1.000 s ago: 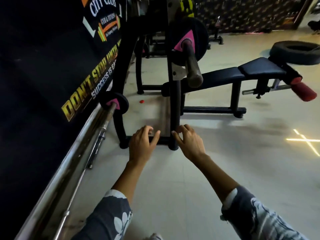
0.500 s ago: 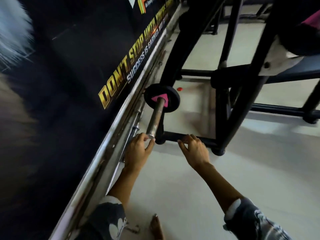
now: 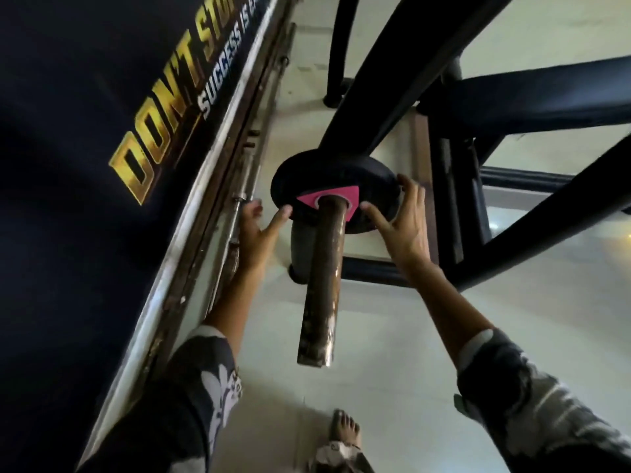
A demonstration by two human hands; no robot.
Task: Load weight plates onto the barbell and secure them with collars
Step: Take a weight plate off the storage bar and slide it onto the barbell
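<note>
A small black weight plate (image 3: pixel 333 172) with a pink triangular label sits on a rusty metal peg (image 3: pixel 322 281) that juts toward me from the black storage rack. My left hand (image 3: pixel 257 233) reaches its left rim, fingers spread, fingertips touching the plate's edge. My right hand (image 3: pixel 401 221) has its fingers spread over the plate's right rim, thumb near the pink label. Neither hand has closed around the plate. No barbell collar is visible.
A dark wall banner (image 3: pixel 102 131) with gold lettering and a steel rail (image 3: pixel 191 254) run along the left. Black rack tubes (image 3: pixel 392 83) and a padded bench (image 3: pixel 546 97) crowd the right. My sandalled foot (image 3: pixel 345 430) stands on the pale floor below.
My view has closed in on the low peg and its plate. Both hands rose from near the floor frame to the two sides of the plate.
</note>
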